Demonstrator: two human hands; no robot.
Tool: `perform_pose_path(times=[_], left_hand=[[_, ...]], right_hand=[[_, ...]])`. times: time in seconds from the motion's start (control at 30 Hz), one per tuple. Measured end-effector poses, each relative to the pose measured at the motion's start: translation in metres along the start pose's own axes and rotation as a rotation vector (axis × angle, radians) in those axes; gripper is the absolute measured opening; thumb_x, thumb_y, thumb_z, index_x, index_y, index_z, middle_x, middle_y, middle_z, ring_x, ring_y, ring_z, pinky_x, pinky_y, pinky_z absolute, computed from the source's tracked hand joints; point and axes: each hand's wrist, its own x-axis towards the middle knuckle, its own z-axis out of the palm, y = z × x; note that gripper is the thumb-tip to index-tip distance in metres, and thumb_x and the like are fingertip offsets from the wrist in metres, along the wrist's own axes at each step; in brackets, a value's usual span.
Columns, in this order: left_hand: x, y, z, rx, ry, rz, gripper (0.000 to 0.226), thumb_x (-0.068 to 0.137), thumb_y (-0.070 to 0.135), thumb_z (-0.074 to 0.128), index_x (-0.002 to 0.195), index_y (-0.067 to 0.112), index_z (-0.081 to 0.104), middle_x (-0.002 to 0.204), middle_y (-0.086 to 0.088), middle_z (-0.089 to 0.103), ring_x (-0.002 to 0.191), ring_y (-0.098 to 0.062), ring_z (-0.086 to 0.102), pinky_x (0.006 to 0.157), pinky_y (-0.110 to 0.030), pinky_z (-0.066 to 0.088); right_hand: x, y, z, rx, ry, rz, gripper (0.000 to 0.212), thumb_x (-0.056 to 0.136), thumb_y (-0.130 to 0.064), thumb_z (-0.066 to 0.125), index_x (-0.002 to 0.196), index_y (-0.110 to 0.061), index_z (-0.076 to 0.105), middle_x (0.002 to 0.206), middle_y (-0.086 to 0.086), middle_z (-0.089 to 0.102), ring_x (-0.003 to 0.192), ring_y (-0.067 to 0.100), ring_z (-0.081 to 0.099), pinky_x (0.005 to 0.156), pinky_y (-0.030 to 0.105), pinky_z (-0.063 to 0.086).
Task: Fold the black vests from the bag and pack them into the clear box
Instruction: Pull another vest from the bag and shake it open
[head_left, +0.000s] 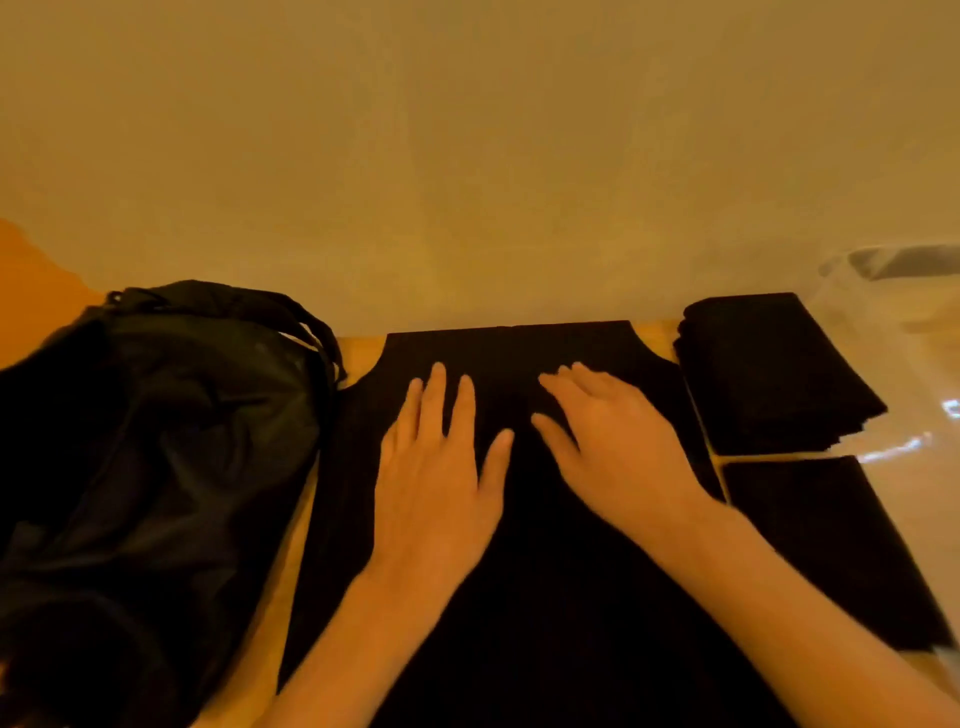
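One black vest (519, 571) lies spread flat in the middle of the frame, its shoulder edge toward the top, and we have both hands on it. Our left hand (441, 467) rests palm down with the fingers straight and spread. Our right hand (618, 452) lies just beside it, also palm down, fingers straight and closer together, pressing the cloth. Neither pinches anything. We judge this to be the smoothing step before the first fold. The next move calls for taking one side edge and bringing it across the middle, keeping the cloth flat so no creases get trapped. Just right of the vest, toward the upper right of the frame, sits a stack of folded vests (774, 374), with another folded pile (831, 545) below it. At the right edge something clear and shiny shows, likely the box (914, 332), though it is too blurred to be sure. A bag (156, 441) fills the left of the frame, close beside the vest, on the wooden table (358, 351).
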Motion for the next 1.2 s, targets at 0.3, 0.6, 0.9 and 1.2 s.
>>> perform_pose_path(times=[0.3,0.6,0.9,1.2], left_hand=[[-0.145,-0.042,0.044,0.088,-0.013,-0.035,0.079,0.09,0.069,-0.025,0.159,0.034,-0.01,0.169,0.004,-0.011,0.155,-0.016,-0.016,0.128,-0.04,-0.002],[-0.18,-0.063,0.043,0.108,0.082,0.017,0.077,0.096,0.069,-0.014,0.161,0.032,0.004,0.17,-0.004,-0.001,0.156,-0.021,-0.009,0.127,-0.044,0.002],[-0.205,-0.047,0.066,0.231,0.152,-0.018,0.075,0.1,0.066,0.004,0.158,0.026,0.032,0.166,-0.011,0.026,0.155,-0.028,0.018,0.124,-0.051,0.021],[-0.274,-0.084,0.084,-0.892,0.638,-0.714,0.052,0.093,0.049,0.064,0.128,0.016,0.044,0.13,-0.008,0.045,0.122,-0.031,0.049,0.097,-0.05,0.047]], right_hand=[[-0.167,0.032,0.067,-0.245,-0.04,0.108,0.077,0.098,-0.071,-0.006,0.16,-0.028,0.011,0.167,0.008,0.008,0.155,0.024,0.006,0.126,0.041,0.013],[-0.197,0.036,0.066,-0.264,0.03,0.052,0.08,0.097,-0.07,-0.01,0.161,-0.027,0.009,0.168,0.012,0.008,0.156,0.025,-0.002,0.127,0.041,0.003],[-0.213,0.019,0.097,-0.287,0.148,0.062,0.073,0.1,-0.068,-0.002,0.159,-0.03,0.018,0.166,0.011,0.022,0.154,0.025,0.011,0.125,0.048,0.018],[-0.303,0.043,0.084,0.597,0.66,0.516,0.031,0.094,-0.048,0.062,0.096,-0.019,0.051,0.096,0.001,0.055,0.093,0.021,0.057,0.073,0.025,0.041]])
